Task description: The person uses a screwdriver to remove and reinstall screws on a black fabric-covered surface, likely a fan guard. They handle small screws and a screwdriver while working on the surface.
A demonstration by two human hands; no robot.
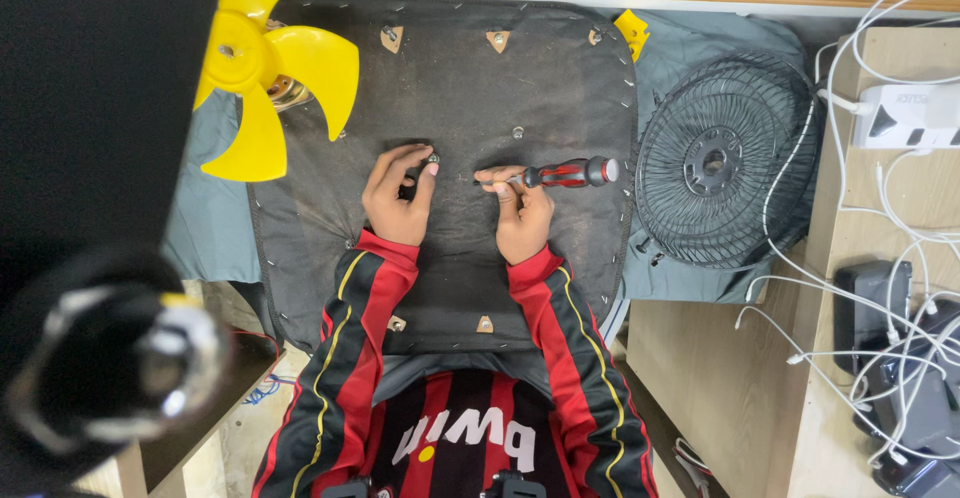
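My left hand [398,193] rests on a dark fabric-covered board [460,88] and pinches a small metal screw [433,160] between thumb and fingers. My right hand [520,208] holds a red and black screwdriver [565,173] lying roughly level, its tip pointing left toward the screw. Both sleeves are black and red striped. More bolts [517,132] stand in the board above my hands.
A yellow fan blade [262,63] sits at the board's top left. A black wire fan guard [715,163] lies on grey cloth to the right. A white power strip [905,116] and tangled white cables [880,288] cover the wooden surface far right. A blurred dark object fills the left.
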